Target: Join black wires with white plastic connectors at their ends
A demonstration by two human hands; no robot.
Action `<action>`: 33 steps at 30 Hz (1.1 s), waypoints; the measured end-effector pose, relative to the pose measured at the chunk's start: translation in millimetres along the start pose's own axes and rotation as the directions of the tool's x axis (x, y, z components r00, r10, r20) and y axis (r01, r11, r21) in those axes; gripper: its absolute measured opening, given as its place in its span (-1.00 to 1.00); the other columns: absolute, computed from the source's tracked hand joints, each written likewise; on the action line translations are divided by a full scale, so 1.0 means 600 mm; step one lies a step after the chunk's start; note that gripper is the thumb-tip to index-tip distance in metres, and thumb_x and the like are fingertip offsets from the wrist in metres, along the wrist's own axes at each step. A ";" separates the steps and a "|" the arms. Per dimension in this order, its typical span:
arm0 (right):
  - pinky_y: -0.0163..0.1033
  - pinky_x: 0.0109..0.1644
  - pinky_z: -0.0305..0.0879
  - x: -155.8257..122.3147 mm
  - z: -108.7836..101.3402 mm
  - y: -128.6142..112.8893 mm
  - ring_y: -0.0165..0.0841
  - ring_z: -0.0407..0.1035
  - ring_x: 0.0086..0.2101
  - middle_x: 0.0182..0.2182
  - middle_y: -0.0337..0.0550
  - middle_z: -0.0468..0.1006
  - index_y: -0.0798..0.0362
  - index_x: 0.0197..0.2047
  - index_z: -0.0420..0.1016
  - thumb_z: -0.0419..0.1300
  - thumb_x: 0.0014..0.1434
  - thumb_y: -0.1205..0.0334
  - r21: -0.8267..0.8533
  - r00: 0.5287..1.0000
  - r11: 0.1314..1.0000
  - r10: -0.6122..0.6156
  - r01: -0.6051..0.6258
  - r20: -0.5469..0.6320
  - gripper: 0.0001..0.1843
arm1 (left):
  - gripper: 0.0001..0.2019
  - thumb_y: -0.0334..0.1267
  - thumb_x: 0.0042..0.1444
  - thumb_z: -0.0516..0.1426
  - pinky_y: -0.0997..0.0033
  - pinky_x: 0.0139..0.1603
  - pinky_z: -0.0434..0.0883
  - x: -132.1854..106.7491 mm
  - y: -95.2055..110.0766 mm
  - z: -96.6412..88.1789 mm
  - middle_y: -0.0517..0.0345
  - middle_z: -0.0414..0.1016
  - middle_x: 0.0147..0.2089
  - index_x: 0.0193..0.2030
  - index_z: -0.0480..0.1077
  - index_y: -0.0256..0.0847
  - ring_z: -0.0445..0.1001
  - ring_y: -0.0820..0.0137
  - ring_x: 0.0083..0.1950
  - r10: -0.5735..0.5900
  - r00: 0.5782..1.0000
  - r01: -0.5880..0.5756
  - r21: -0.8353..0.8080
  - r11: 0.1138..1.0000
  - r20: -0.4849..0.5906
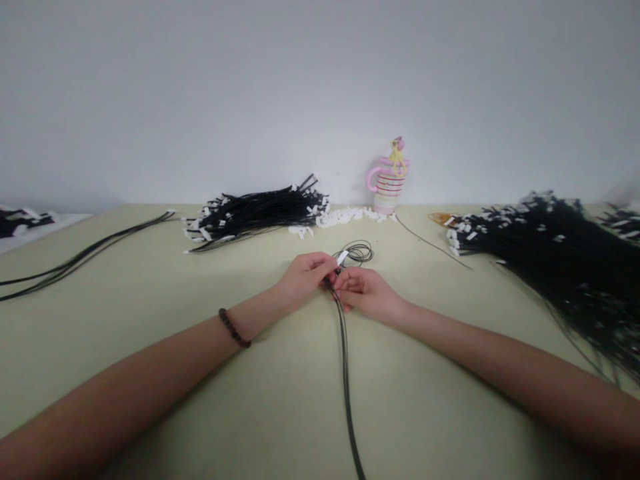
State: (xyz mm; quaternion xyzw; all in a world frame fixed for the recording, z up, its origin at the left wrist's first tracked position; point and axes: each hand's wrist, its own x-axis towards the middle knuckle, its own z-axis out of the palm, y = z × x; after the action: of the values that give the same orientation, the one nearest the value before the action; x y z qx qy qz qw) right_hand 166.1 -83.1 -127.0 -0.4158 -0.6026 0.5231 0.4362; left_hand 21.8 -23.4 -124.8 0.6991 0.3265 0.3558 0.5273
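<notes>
Two hands (306,277) (370,295) handle one black cable bundle (345,363) with one white tag (342,258).

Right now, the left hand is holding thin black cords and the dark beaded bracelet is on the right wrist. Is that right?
Not quite: the dark beaded bracelet is on the left wrist, as the head view shows; the right wrist is bare. The rest is right: the left hand is holding thin black cords.

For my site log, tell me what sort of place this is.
Probably a workbench for light assembly: a big heap of black cords at right, a smaller heap at left, small white pieces between.
</notes>
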 end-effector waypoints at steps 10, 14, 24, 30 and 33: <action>-0.37 -0.50 0.21 0.000 -0.014 0.003 -0.52 0.27 -0.60 -0.57 -0.29 0.33 0.14 -0.43 0.22 0.17 -0.07 0.35 0.012 0.994 0.999 -0.031 0.030 0.105 -0.84 | -0.74 -0.10 -0.02 0.07 0.51 -0.40 0.21 -0.001 0.002 0.000 0.23 0.33 -0.52 -0.46 0.35 -0.30 0.28 0.51 -0.46 -0.002 1.000 0.002 -0.005 1.000 -0.002; -0.43 -0.56 0.11 -0.001 -0.021 -0.004 -0.56 0.20 -0.63 -0.60 -0.32 0.31 0.13 -0.38 0.21 0.17 -0.05 0.32 0.010 0.993 1.000 -0.010 0.009 0.120 -0.82 | -0.75 -0.11 -0.03 0.07 0.50 -0.38 0.22 -0.002 0.004 0.000 0.22 0.35 -0.51 -0.47 0.35 -0.30 0.29 0.51 -0.46 -0.005 1.000 0.006 -0.030 1.000 0.005; -0.46 -0.61 -0.07 -0.004 -0.030 -0.018 -0.59 0.09 -0.66 -0.66 -0.36 0.26 0.13 -0.30 0.25 0.13 -0.06 0.35 0.112 0.984 0.992 0.040 -0.060 0.173 -0.80 | -0.77 -0.13 -0.03 0.08 0.54 -0.40 0.21 -0.001 0.002 -0.001 0.23 0.34 -0.51 -0.45 0.36 -0.30 0.28 0.54 -0.46 -0.028 1.000 0.028 -0.090 0.996 -0.006; -0.41 -0.63 -0.17 -0.017 -0.067 -0.085 -0.59 0.02 -0.71 -0.72 -0.32 0.25 0.15 -0.43 0.31 0.06 -0.10 0.38 0.246 0.973 0.966 0.028 -0.085 0.230 -0.91 | -0.81 -0.20 -0.04 0.11 0.44 -0.29 0.30 0.002 0.006 0.000 0.21 0.34 -0.52 -0.39 0.37 -0.31 0.35 0.49 -0.43 -0.130 0.991 0.120 -0.228 0.966 -0.028; -0.38 -0.61 -0.12 -0.029 -0.092 -0.128 -0.59 0.02 -0.73 -0.71 -0.30 0.30 0.13 -0.47 0.35 0.05 -0.11 0.36 0.288 0.971 0.956 -0.111 0.047 0.210 -0.91 | -0.84 -0.24 -0.06 0.12 0.40 -0.25 0.31 0.003 0.005 0.000 0.22 0.32 -0.54 -0.40 0.37 -0.32 0.35 0.50 -0.46 -0.158 0.987 0.142 -0.292 0.946 -0.031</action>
State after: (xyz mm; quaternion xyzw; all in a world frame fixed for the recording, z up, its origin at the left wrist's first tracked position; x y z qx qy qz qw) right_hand 220.3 -93.5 -48.4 -0.2636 -0.5836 0.6290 0.4407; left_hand 23.1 -22.4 -121.3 0.5780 0.3372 0.3772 0.6402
